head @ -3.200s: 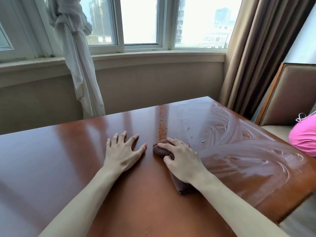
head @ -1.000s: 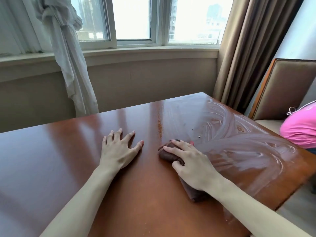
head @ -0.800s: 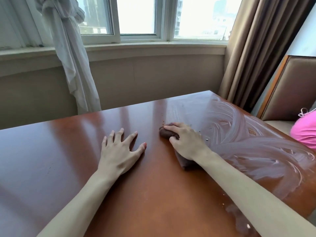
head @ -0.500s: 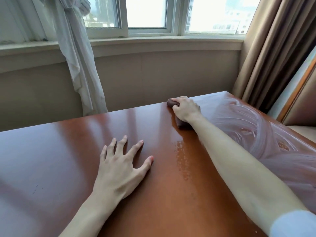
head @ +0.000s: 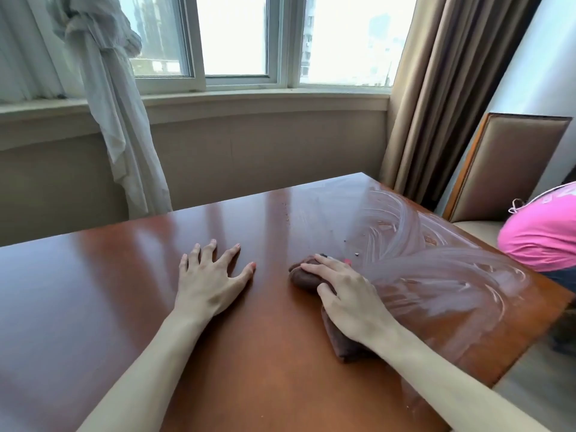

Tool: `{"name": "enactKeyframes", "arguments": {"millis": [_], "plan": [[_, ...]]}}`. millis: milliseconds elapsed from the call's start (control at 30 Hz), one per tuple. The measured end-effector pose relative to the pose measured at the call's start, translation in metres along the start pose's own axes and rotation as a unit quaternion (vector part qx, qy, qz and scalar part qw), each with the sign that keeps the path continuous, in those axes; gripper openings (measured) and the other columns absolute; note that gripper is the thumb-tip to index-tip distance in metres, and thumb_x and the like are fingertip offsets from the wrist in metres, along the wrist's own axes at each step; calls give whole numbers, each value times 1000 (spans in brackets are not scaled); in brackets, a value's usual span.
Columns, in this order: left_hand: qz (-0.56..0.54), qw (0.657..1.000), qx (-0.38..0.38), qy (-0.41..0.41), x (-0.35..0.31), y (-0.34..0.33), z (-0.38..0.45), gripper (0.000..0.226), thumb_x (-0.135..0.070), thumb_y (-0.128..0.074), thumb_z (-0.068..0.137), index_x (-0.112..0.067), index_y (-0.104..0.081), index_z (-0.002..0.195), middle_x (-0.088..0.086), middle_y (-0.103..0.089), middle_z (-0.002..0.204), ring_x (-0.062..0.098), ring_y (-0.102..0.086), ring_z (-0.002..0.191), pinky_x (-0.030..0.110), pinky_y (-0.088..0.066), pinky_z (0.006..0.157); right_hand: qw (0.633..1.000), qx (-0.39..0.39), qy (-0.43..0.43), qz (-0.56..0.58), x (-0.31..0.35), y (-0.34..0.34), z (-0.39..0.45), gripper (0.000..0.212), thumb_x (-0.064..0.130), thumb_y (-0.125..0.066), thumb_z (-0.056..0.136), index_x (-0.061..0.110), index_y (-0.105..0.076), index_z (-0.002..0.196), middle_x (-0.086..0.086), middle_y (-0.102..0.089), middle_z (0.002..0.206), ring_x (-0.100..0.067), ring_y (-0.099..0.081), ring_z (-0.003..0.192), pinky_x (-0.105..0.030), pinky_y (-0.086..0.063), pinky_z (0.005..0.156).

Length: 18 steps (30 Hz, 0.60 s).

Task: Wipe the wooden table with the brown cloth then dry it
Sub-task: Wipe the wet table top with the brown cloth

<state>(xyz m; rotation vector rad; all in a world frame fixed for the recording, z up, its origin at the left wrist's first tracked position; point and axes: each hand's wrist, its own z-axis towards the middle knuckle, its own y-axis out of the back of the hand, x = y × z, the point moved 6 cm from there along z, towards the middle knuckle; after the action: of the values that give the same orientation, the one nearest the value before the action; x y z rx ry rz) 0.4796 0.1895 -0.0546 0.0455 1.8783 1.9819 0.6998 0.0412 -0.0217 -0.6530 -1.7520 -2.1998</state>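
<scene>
The right hand (head: 349,299) lies palm-down on the brown cloth (head: 307,279), pressing it onto the wooden table (head: 93,307); the index finger runs fairly straight along the bunched front end of the cloth, the thumb tucks against its near side, and the other fingers curve over the top, so the hand is clamped on the cloth rather than merely resting on it. The cloth is a folded, dark brown strip that comes out in front of the fingertips and again behind the heel of the hand, beneath the wrist. The left hand (head: 207,280) is well apart from it, to the left of the cloth, flat on bare wood with fingers spread and straight, holding nothing. To the right of the right hand and beyond it, the tabletop carries broad, whitish curved wipe streaks (head: 436,263) reaching to the table's far right corner, and a few small dark specks (head: 356,253) lie just ahead of the fingertips. Farther right, past the table edge, a pink bag (head: 542,235) sits on a padded chair (head: 511,169); some pale markings on the bag are too blurred to read. Beyond both hands hang a knotted white curtain (head: 109,88) and brown drapes (head: 442,88) at the window (head: 237,35).
</scene>
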Motion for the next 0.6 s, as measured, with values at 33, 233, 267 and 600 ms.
{"name": "enactKeyframes", "arguments": {"millis": [33,233,267,600], "plan": [[0,1000,1,0,0,0,-1,77,-86,-22,84,-51,-31,152,4,-21,166,31,-11,153,48,-7,124,1000,-7,-1,10,0,2,-14,53,31,-39,91,48,-56,138,24,-41,155,1,-29,146,-32,-27,120],[2,1000,-10,-7,-1,-1,0,75,-84,-22,86,-51,-30,152,4,-21,166,31,-11,153,48,-7,124,998,-53,-25,-34,-13,5,42,47,14,-47,98,37,-64,135,11,-51,150,-16,-41,141,-36,-36,116],[4,1000,-13,-9,0,-2,0,75,-85,-22,85,-52,-29,152,4,-21,166,31,-10,153,48,-6,124,997,-53,-27,-45,-17,3,63,46,17,-48,97,39,-64,134,12,-52,148,-18,-44,138,-39,-40,112],[23,999,-29,-1,3,-6,2,81,-88,-9,79,-57,-20,153,-4,-17,166,24,-5,154,43,-1,124,994,14,-44,-99,-49,-30,274,51,34,-42,96,41,-49,146,5,-41,157,-29,-40,140,-45,-37,109]]}}
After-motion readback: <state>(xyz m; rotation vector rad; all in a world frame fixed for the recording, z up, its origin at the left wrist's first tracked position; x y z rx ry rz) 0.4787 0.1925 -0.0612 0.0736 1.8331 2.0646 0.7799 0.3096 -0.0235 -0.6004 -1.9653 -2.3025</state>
